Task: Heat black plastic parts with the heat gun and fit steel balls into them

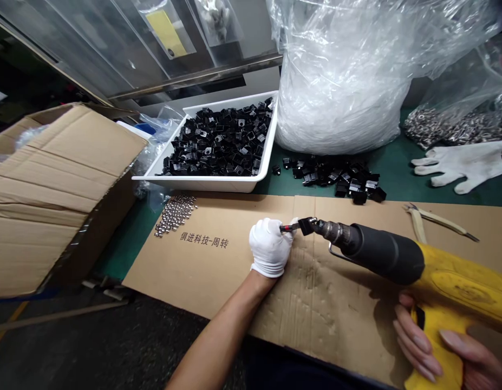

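Note:
My left hand [271, 244], in a white glove, is closed around a slim dark rod with a red band [288, 228]. Just past its fingertips is a small black bracket [305, 226], right at the steel nose of a yellow power tool [457, 279] that looks like a rivet gun. Whether the rod goes into the bracket, I cannot tell. Bare and wrapped around the tool's handle is my right hand [421, 341], at the lower right. Beneath both hands lies a cardboard sheet [234, 287]. Small shiny metal pieces [175, 214] are spread on its left corner.
A white tray [218, 184] full of black brackets stands at the back. More loose brackets [340, 176] lie by a large plastic bag [340, 97]. To the right are pliers [441, 221], a white glove [462, 162] and a bag of metal parts [454, 122]. A cardboard box [59, 184] stands left.

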Motion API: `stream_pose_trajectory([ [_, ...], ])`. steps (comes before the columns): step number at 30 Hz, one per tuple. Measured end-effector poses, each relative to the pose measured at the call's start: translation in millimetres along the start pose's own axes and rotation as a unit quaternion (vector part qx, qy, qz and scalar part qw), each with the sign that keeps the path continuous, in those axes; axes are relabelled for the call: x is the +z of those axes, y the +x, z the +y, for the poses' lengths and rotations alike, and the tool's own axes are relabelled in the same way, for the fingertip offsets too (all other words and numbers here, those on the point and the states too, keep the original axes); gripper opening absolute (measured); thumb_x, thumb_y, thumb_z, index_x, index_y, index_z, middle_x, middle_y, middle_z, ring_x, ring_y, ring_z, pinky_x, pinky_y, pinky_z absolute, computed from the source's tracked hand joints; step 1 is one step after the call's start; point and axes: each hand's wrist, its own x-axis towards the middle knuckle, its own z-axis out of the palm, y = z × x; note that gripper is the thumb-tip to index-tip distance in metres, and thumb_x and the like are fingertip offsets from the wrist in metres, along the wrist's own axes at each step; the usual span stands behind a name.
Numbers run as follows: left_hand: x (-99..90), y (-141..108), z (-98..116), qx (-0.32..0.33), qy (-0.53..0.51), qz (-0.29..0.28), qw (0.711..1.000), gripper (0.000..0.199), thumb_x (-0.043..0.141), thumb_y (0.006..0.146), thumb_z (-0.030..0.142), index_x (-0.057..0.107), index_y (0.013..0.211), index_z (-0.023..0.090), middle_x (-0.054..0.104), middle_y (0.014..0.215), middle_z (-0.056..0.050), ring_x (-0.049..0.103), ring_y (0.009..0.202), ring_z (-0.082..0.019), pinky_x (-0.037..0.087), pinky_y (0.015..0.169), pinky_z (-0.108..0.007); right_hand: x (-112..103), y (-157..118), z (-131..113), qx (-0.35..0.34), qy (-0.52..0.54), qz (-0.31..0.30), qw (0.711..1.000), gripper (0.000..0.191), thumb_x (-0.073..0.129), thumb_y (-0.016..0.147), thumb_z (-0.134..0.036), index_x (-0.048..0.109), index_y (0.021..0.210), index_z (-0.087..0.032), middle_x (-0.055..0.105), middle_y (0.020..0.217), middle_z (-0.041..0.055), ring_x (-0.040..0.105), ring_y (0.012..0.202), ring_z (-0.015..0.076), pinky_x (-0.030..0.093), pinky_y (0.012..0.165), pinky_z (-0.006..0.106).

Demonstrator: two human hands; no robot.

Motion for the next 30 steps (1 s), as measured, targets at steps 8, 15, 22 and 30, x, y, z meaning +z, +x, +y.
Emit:
stream_pose_trajectory([
  [8,0.3,-1.5,-0.4,-0.01,0.004,-0.017,1.0,0.031,0.062,0.098,0.041,0.054,0.073,0.025,0.051,0.063,-0.002,0.046,0.061,-0.022,0.03,0.061,-0.036,-2.0,-1.2,-1.1,0.007,-0.006,-0.003,1.0,0.034,0.061,0.095,-0.044,0.066,0.124,-0.027,0.059,0.081,0.0055,0.049,0.056,0.0162,0.047,0.054,0.033],
  [15,0.4,-2.2,-0.4,-0.013,0.01,-0.03,0.999,0.031,0.065,0.096,0.042,0.054,0.073,0.025,0.052,0.063,-0.003,0.047,0.061,-0.023,0.03,0.061,-0.037,-2.4,-0.9,1.4,-0.008,-0.006,0.023,1.0,0.035,0.06,0.093,-0.045,0.067,0.122,-0.026,0.058,0.079,0.006,0.047,0.056,0.0172,0.045,0.052,0.032],
  [22,-0.1,-0.1,0.2,-0.002,0.013,-0.01,1.0,0.032,0.062,0.098,0.042,0.054,0.072,0.025,0.052,0.062,-0.003,0.045,0.06,-0.023,0.031,0.061,-0.037,2.0,2.3,-3.1,0.008,-0.014,0.012,1.0,0.034,0.061,0.094,-0.044,0.068,0.121,-0.026,0.057,0.079,0.0053,0.047,0.056,0.0167,0.045,0.053,0.033],
  [30,-0.2,0.5,-0.3,-0.003,0.013,-0.009,1.0,0.032,0.062,0.097,0.04,0.053,0.071,0.025,0.051,0.062,-0.003,0.045,0.06,-0.023,0.029,0.061,-0.037,0.5,1.6,-1.3,0.003,-0.014,0.012,1.0,0.034,0.062,0.093,-0.044,0.067,0.121,-0.027,0.057,0.08,0.0057,0.045,0.056,0.0166,0.045,0.053,0.032],
])
